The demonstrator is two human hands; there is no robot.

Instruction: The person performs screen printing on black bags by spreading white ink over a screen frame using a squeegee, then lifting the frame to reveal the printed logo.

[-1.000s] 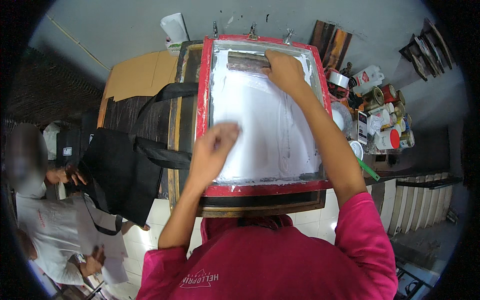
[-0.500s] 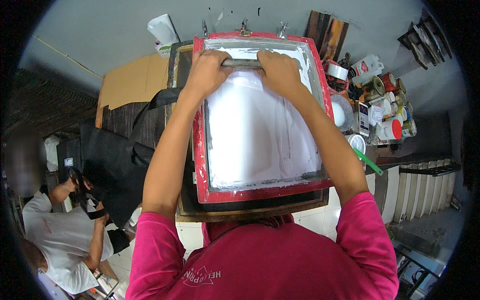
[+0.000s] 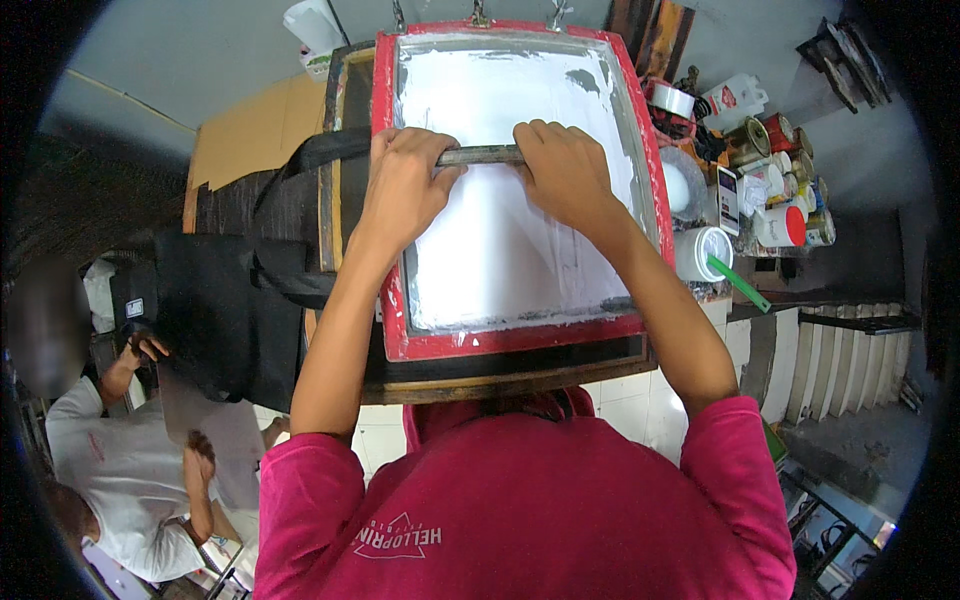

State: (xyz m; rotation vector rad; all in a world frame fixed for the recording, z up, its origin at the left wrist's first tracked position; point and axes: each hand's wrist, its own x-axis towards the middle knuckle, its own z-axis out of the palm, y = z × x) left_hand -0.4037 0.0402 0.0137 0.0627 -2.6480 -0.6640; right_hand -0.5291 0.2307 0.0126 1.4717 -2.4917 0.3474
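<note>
The left hand point(image 3: 412, 185) now grips the squeegee point(image 3: 482, 155) alongside the right hand point(image 3: 566, 168). Both have drawn it down the white screen point(image 3: 490, 250).

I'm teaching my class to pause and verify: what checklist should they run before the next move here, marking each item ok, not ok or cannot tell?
1. Squeegee gripped at both ends: ok, by the left hand and right hand.
2. White ink inside the red screen frame: ok, spread widely.
3. Clamps tightened: cannot tell; three stand at the frame's far side.
4. Black strap clear of the frame: not ok, it reaches the left side.
5. Green spatula off the frame: ok, at the white tub.
</note>
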